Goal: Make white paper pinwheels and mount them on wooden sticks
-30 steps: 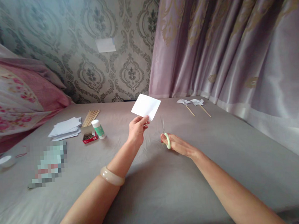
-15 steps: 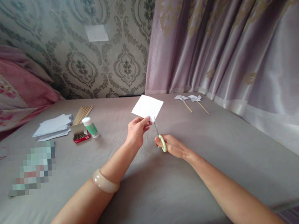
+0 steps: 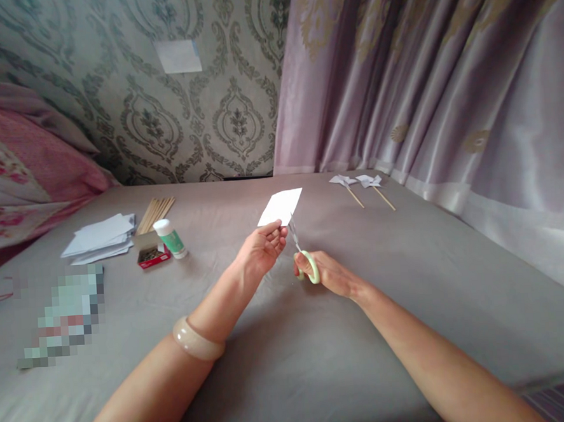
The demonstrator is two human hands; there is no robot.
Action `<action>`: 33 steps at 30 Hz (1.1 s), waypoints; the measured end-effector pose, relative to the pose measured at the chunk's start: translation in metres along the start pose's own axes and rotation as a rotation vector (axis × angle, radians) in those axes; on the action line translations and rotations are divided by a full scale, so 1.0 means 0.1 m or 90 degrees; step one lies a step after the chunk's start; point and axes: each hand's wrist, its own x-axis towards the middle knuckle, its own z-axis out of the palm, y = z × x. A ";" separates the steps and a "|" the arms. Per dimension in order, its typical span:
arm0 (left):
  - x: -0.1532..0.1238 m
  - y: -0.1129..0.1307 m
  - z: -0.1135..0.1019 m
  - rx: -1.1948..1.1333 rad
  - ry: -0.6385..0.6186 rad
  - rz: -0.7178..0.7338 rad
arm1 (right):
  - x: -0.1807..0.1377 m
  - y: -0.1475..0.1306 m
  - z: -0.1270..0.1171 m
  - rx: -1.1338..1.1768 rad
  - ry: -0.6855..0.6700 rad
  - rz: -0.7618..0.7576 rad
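My left hand (image 3: pixel 261 249) pinches the near corner of a white square of paper (image 3: pixel 281 205) and holds it up over the grey bed sheet (image 3: pixel 281 351). My right hand (image 3: pixel 328 273) is closed round the pale green handles of a pair of scissors (image 3: pixel 302 253). The scissor blades point up and touch the paper's lower edge, right beside my left fingers. A pale bangle (image 3: pixel 195 340) sits on my left forearm.
To the left lie a stack of white paper (image 3: pixel 99 237), wooden sticks (image 3: pixel 156 212), a glue stick (image 3: pixel 169 238) and a small red box (image 3: pixel 151 251). Two paper pinwheels on sticks (image 3: pixel 361 186) lie at the back right near the curtain (image 3: pixel 422 81). Pink bedding (image 3: pixel 17 182) is piled at the left.
My right hand has brought the scissors left and up until the blades meet the paper's edge. My left hand has tilted the paper flatter and lower. The view shifted slightly.
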 end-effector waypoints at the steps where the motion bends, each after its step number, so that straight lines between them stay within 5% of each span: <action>1: 0.01 0.00 0.00 -0.003 0.000 -0.002 | 0.00 0.00 0.00 -0.001 0.000 0.001; 33: -0.01 0.03 -0.02 -0.132 -0.059 -0.137 | -0.01 -0.02 0.02 -0.043 -0.002 0.008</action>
